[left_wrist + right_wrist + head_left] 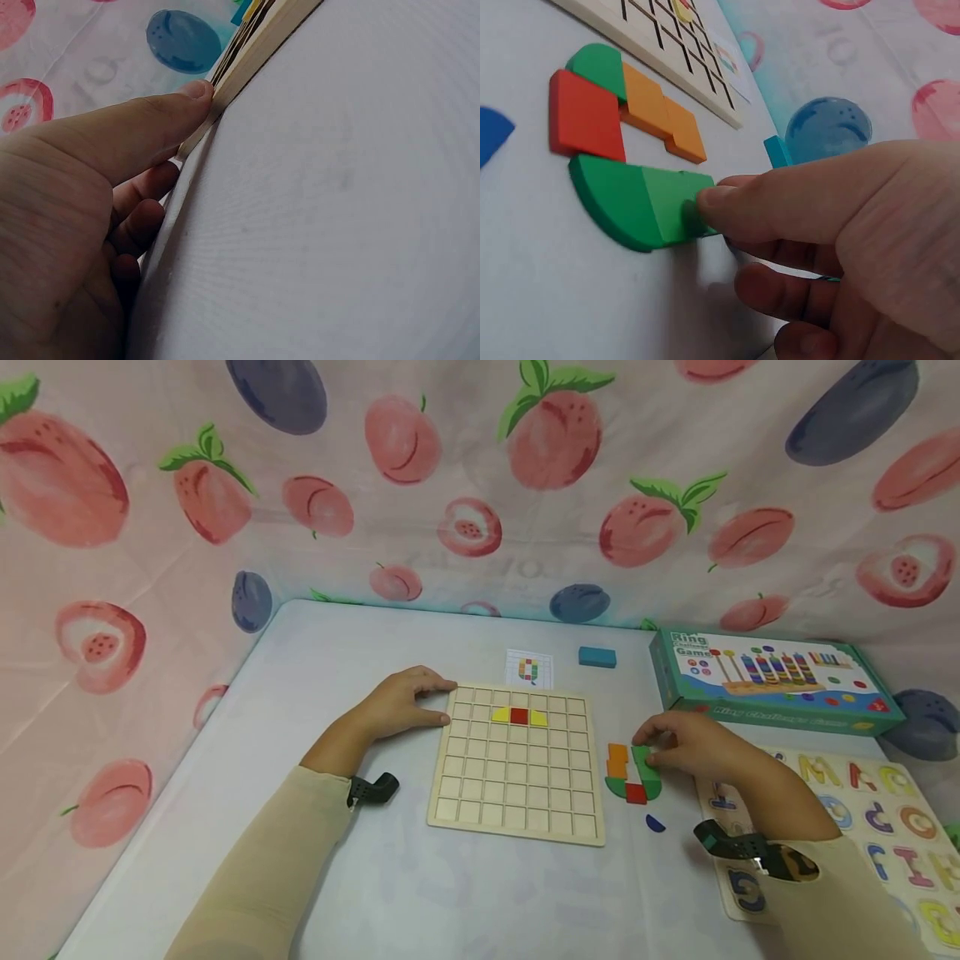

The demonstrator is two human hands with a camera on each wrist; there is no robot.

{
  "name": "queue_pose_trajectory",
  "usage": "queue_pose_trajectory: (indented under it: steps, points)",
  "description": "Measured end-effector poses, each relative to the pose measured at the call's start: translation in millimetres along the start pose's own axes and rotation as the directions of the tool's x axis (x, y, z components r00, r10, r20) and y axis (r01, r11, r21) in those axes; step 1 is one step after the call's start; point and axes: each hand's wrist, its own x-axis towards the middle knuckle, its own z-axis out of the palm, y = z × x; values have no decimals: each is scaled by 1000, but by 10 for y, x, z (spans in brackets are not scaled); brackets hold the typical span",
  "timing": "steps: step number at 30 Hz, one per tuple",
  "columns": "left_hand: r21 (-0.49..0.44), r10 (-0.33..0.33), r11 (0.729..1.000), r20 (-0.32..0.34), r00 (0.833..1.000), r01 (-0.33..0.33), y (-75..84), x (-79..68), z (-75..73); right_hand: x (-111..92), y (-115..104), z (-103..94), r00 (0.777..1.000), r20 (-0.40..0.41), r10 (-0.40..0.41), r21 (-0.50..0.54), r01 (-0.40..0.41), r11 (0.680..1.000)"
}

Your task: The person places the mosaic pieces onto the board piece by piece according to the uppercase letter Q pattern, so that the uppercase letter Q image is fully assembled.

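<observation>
A wooden grid board (pixel 517 777) lies on the table, with a red square (pixel 519 717) between two yellow pieces (pixel 538 718) in an upper row. At its upper left edge rests my left hand (pixel 401 702); thumb (pixel 180 109) and forefinger touch the rim, while the other fingers are loosely bent. Right of the board, colored pieces form a U: orange blocks (pixel 617 760), a red square (pixel 589 116), green rounded corners (pixel 607 202) and green blocks (pixel 676 199). My right hand (pixel 686 747) pinches the top green block, its far fingers partly hidden.
A pattern card (pixel 528 670) and a teal block (pixel 597 657) lie behind the board. The Ring Challenge Game box (pixel 780 681) stands at back right, above a letter puzzle board (pixel 847 785). A dark blue piece (pixel 655 823) lies below the U of pieces.
</observation>
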Motion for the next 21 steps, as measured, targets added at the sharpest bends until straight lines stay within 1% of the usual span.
queue_pose_trajectory:
  steps: [8, 13, 18, 21]
  points:
    - [-11, -11, 1000, 5, 1000, 11, -13, 1, 15, -8, 18, 51, 1000, -19, 19, 11, -19, 1000]
    - [-7, -13, 1000, 6, 1000, 13, -20, -2, 19, 2, 12, 59, 999, -18, 28, 17, -27, 999]
    - [-10, -13, 1000, 2, 1000, 13, -8, 1, 15, 0, 10, 38, 999, -16, 29, -5, -29, 1000]
    - [-7, -10, 1000, 1, 1000, 10, -1, 0, 7, -4, 16, 25, 999, -34, 20, -25, -21, 999]
